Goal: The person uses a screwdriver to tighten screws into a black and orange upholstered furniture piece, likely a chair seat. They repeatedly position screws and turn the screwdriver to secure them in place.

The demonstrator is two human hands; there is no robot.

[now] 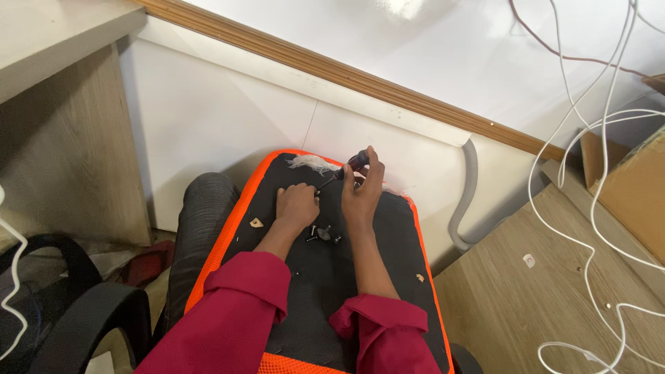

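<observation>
A person in dark red rolled-up sleeves [244, 296] works over the black fabric underside of a chair seat edged in orange mesh [346, 277], which fills the middle of the view. The right hand [363, 194] is closed around the dark handle of a screwdriver [344, 170], whose shaft slants down toward eight o'clock to meet the seat surface. The left hand [296, 208] lies curled, knuckles up, on the black fabric just beside the tool's tip; whether it pinches anything there cannot be told. A small cluster of black screws and fittings [324, 234] lies on the seat between the two wrists, at six o'clock from the screwdriver tip. A tuft of white fluff [310, 163] sits at the seat's far edge, at twelve o'clock from the left hand. A grey corrugated hose [467, 201] bends down the white wall at three o'clock, and white cables [596, 173] trail over the wooden floor [512, 305] farther right.
</observation>
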